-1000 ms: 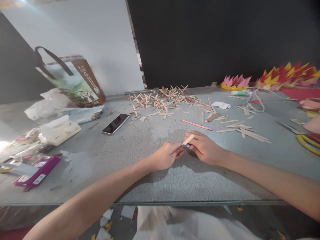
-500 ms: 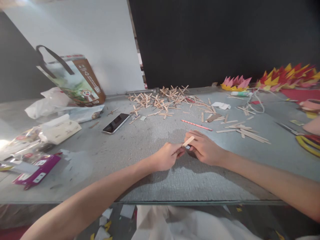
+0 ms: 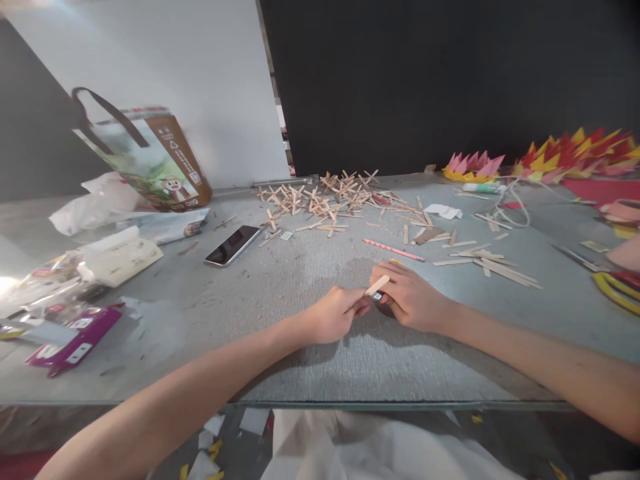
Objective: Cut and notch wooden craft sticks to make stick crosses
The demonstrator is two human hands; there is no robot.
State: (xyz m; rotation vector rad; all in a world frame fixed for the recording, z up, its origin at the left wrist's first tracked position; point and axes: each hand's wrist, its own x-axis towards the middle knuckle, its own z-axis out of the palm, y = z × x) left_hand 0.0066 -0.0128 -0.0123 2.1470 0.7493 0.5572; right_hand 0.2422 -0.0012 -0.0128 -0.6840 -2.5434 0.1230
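Black panel (image 3: 440, 87) and white panel (image 3: 165, 53) stand behind the gray desk (image 3: 280, 280), where I rest my forearms, probably to steady a small, close grip. The wooden stick (image 3: 379, 285) is between my hands, near the front of the desk, slanting up from my left fingertips. My left hand (image 3: 333, 315) is closed in a pinch at its lower end, which seems to leave the rest of its flat face exposed. My right hand (image 3: 413, 300) curls around a small object (image 3: 378, 295), mostly hidden by my fingers; I cannot tell what it is. Both hands nearly touch, perhaps so that one braces the other.

Just beyond them lies a striped pencil (image 3: 394, 250), within easy reach. Farther back, crossed sticks (image 3: 315, 200) sit in a tangled heap, while loose sticks (image 3: 505, 267) lie spread to the right, apparently handy for that hand. The phone (image 3: 233, 246) lies flat to the left, out of my elbows' way. Scissors (image 3: 617, 287) rest at the far right, and the printed bag (image 3: 165, 160) leans at the back left, well apart from my fingers.
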